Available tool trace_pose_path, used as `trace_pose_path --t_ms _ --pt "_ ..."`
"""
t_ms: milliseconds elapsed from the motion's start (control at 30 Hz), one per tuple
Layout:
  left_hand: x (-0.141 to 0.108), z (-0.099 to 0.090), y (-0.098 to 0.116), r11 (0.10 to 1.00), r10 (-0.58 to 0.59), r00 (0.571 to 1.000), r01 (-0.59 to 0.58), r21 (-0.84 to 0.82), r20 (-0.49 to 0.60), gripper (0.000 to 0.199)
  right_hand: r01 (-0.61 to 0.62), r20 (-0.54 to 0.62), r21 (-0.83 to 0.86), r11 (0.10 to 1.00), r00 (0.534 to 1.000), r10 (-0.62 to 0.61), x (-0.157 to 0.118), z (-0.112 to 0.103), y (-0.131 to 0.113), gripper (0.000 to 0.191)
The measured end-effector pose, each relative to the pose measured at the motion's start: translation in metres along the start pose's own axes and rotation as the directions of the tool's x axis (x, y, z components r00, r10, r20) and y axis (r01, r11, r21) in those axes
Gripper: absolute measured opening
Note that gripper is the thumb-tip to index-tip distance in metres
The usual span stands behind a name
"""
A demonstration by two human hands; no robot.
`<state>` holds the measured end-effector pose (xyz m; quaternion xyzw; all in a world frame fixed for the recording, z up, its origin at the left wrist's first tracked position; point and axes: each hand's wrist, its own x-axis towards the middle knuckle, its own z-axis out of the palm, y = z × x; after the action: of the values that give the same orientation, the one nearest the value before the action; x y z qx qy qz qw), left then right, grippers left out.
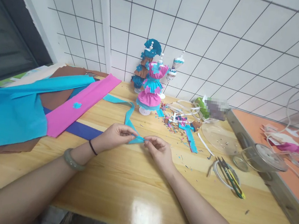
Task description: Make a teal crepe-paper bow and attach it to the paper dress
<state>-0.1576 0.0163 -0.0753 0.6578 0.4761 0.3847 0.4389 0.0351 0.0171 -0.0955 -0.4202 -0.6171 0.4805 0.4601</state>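
A long turquoise strip (129, 114) runs from the folded sheets across the wooden table to my hands. Its near end is pinched between the thumb and fingers of my left hand (118, 135). My right hand (159, 152) pinches the tip of the same strip, a short gap to the right. Just behind the hands stands a small pink and turquoise ruffled dress figure (152, 86) on a white base. Behind it are a taller blue and brown ruffled figure (144, 65) and a slim white figure (173, 69).
Folded turquoise sheets (9, 118) and a pink strip (83, 104) with a blue flower lie at left. Scraps (177, 121) litter the table's middle right. Scissors (230, 177), a clear round container (265, 157) and an orange surface (297, 170) are at right.
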Motion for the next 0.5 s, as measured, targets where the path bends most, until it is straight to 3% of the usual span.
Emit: trace_pose_path --t_ms 500 --pt "-0.0006 -0.0038 0.0046 0.999 -0.032 0.999 0.034 -0.038 0.038 0.021 -0.059 0.003 0.069 0.996 0.998 0.058 -0.0003 -0.0002 -0.0005 0.013"
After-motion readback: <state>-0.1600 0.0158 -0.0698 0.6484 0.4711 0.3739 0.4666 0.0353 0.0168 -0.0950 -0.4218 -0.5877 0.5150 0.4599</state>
